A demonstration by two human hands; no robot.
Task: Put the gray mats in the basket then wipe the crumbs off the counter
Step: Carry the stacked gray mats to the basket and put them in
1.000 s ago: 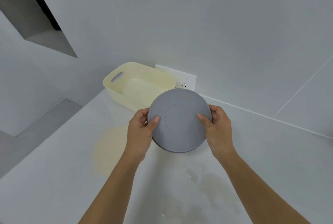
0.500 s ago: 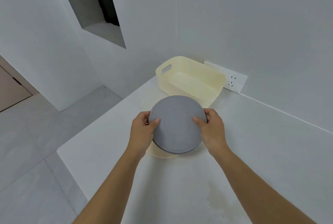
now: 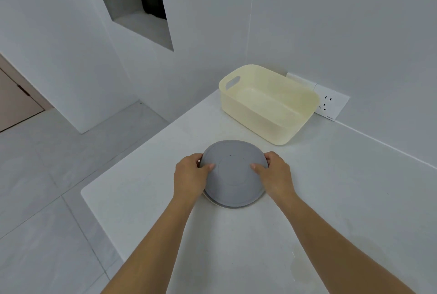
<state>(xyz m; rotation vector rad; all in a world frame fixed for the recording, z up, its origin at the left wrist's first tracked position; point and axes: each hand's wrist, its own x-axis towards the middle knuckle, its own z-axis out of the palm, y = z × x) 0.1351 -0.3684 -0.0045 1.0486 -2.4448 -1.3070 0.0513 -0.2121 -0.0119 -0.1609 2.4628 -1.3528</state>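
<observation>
Since 0.5 s ago the view has swung left: the basket [image 3: 269, 104] now sits up and to the right of the mat [image 3: 233, 174], well apart from it, where before the mat overlapped its near wall. The mat looks lower and closer to the table [image 3: 343, 194], tilted with its far edge raised; a pale rim shows under its near edge, and I cannot tell what that is. The hold is unchanged. The left hand [image 3: 189, 175] grips the mat's left edge, thumb on top and fingers curled beneath; the right hand [image 3: 275, 174] does the same on the right edge.

Count: 1 gray mat in view, 1 cream basket with nothing visible inside, 2 hands, 1 wall socket [image 3: 329, 102] just behind the basket. The table bears faint wet smears near the right forearm.
</observation>
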